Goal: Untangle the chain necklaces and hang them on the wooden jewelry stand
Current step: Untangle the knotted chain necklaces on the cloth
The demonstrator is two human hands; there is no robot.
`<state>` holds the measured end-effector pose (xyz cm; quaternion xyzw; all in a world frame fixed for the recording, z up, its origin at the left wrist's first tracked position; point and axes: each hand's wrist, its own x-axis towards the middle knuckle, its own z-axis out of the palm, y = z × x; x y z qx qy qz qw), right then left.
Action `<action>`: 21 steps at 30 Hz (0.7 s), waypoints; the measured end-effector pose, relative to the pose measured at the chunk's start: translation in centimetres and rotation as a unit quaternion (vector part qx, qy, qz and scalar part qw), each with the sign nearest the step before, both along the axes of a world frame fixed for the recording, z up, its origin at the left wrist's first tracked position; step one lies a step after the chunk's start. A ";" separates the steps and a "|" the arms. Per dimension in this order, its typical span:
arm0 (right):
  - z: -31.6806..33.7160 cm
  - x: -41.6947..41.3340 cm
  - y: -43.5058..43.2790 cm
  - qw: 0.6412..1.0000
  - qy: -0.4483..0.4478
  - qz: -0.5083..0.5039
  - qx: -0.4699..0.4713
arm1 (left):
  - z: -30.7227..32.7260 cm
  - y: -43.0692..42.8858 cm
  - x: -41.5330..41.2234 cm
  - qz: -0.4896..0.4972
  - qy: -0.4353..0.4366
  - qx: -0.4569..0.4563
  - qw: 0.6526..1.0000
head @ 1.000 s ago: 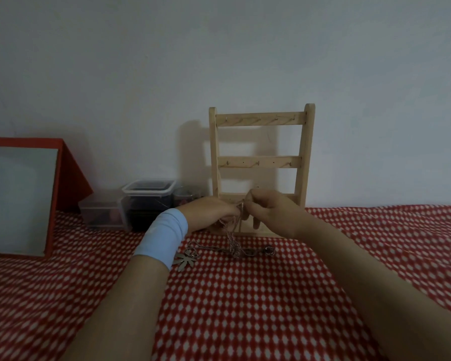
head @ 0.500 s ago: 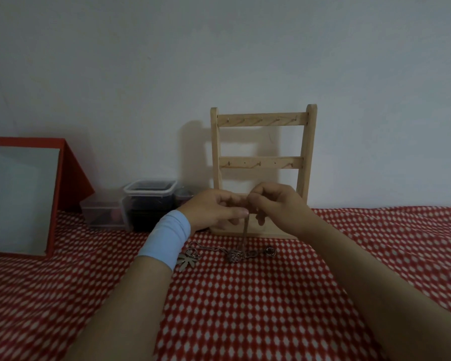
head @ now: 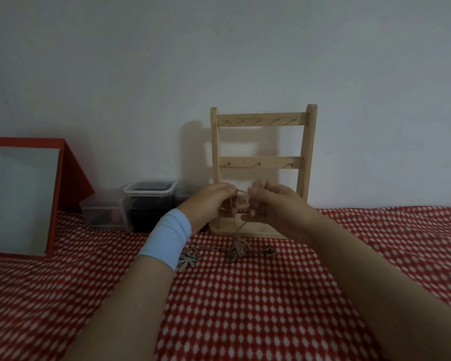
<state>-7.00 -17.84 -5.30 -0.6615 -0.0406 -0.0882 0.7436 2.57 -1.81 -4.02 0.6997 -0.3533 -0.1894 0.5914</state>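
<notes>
A wooden jewelry stand (head: 263, 119) with two hook rails stands against the wall; no chain hangs on it. In front of its base my left hand (head: 211, 204), with a light blue wristband, and my right hand (head: 274, 204) each pinch a thin chain (head: 241, 192) stretched between them. The rest of that chain drops down to a tangle of chain necklaces (head: 235, 251) lying on the red checked cloth. A leaf-shaped pendant (head: 188, 262) lies at the tangle's left end and a ring (head: 270, 250) at its right end.
A red-framed mirror (head: 21, 199) leans at the far left. Clear plastic boxes (head: 102, 213) and a dark lidded container (head: 149, 201) sit left of the stand by the wall. The red checked cloth (head: 245, 308) covers the surface.
Both hands have risen a little and drawn slightly apart, pulling the pinched chain up and taut between them. The tangle stays on the cloth.
</notes>
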 end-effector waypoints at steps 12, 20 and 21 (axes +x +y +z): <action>0.5 -0.1 -0.7 0.930 0.092 -0.177 -0.309 | 1.2 0.2 -0.8 0.011 -0.170 0.191 0.967; 1.6 -1.3 -0.7 0.953 0.116 -0.010 -0.278 | 2.5 2.5 -1.5 -0.088 -0.057 0.255 0.961; 1.8 -1.4 -0.5 0.944 0.115 -0.004 -0.309 | 2.5 2.9 -1.8 -0.095 -0.049 0.277 0.955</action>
